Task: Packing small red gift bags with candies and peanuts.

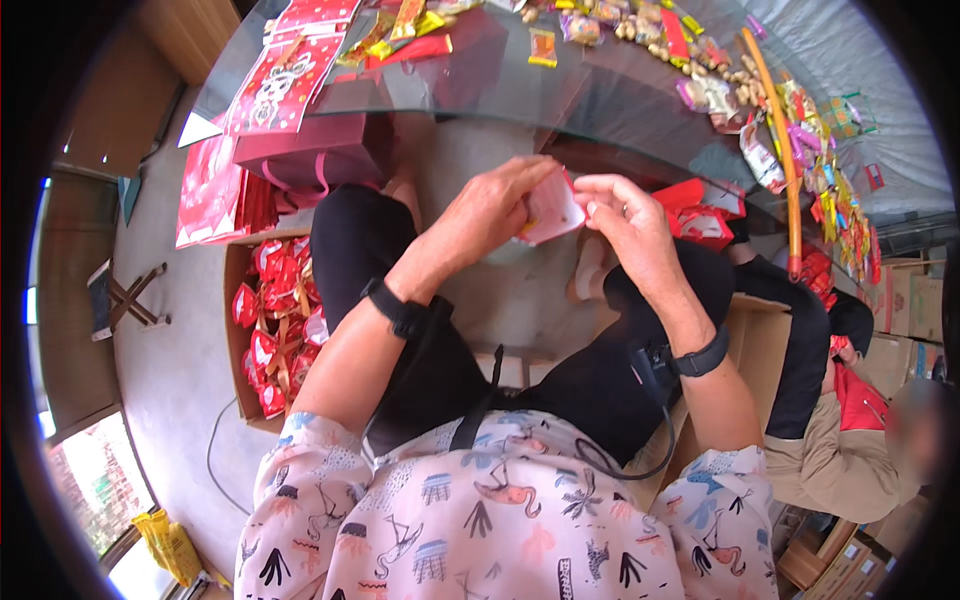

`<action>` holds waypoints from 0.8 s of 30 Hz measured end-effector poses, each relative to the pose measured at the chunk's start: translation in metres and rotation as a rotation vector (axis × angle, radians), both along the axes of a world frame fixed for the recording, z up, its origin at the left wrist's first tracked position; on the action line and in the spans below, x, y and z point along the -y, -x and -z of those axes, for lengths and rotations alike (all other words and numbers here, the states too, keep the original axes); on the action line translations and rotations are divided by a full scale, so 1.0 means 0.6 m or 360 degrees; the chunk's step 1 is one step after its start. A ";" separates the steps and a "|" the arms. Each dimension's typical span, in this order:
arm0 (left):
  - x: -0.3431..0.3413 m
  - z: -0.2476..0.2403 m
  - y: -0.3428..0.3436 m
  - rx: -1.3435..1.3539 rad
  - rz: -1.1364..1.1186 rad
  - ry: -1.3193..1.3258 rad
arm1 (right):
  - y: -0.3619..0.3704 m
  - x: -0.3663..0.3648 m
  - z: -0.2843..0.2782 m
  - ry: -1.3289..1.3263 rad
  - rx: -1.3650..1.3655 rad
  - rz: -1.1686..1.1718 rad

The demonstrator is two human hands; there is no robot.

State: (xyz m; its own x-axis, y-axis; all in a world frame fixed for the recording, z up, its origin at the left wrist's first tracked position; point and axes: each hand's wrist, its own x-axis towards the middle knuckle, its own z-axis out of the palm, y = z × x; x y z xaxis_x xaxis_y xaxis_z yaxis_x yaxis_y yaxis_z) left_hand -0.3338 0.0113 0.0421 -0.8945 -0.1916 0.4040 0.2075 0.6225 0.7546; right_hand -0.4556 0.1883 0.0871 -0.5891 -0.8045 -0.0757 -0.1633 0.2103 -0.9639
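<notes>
A small paper gift box [553, 208], white inside with a red edge, is held above my lap, tilted so its pale inside shows. My left hand [492, 205] is closed around its left side, with the fingers over the far edge. At its right edge, my right hand [632, 222] has its thumb and fingertips bent together in a pinch on the rim. Something small and yellowish shows in the box's lower left, too unclear to name. Both wrists wear black bands. Beyond my hands is the edge of a glass table [480, 95].
Wrapped candies and peanuts [640, 30] lie across the table, beside a wooden stick [775, 130]. Flat red printed bags [285, 85] lie at left. A carton of filled red packets [275, 320] stands by my left leg. Red boxes [700, 215] and another seated person [840, 430] are at right.
</notes>
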 end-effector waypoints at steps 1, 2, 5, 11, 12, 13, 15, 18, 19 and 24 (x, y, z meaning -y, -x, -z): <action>0.001 -0.002 0.003 -0.0066 0.0015 0.0040 | 0.007 0.000 -0.002 -0.0044 -0.0017 0.0038; -0.002 -0.003 0.000 -0.0032 -0.0001 0.0030 | 0.016 0.002 -0.003 -0.0074 -0.0122 0.0094; -0.005 -0.009 -0.003 0.0115 -0.0029 -0.0009 | 0.055 0.008 -0.016 0.0006 -0.0181 0.0102; -0.004 -0.010 -0.004 0.0053 -0.0061 -0.0028 | 0.183 0.058 -0.030 -0.0046 -0.0669 0.0211; -0.003 -0.009 -0.005 0.0079 -0.0051 0.0000 | 0.208 0.069 -0.030 -0.0096 -0.0913 0.0218; -0.002 -0.007 -0.005 0.0091 -0.0034 0.0037 | 0.233 0.082 -0.030 -0.0196 -0.1126 0.0257; -0.002 -0.005 -0.003 0.0075 -0.0057 0.0044 | 0.276 0.105 -0.025 -0.0150 -0.1192 0.0259; 0.001 -0.001 0.000 0.0046 -0.0082 0.0058 | 0.336 0.148 -0.018 -0.0255 -0.1383 0.0345; 0.002 0.000 0.000 0.0063 -0.0071 0.0054 | 0.351 0.162 -0.014 -0.0231 -0.1391 0.0314; 0.003 0.005 0.005 0.0026 -0.0071 0.0037 | 0.401 0.228 0.009 -0.0398 -0.1629 0.0394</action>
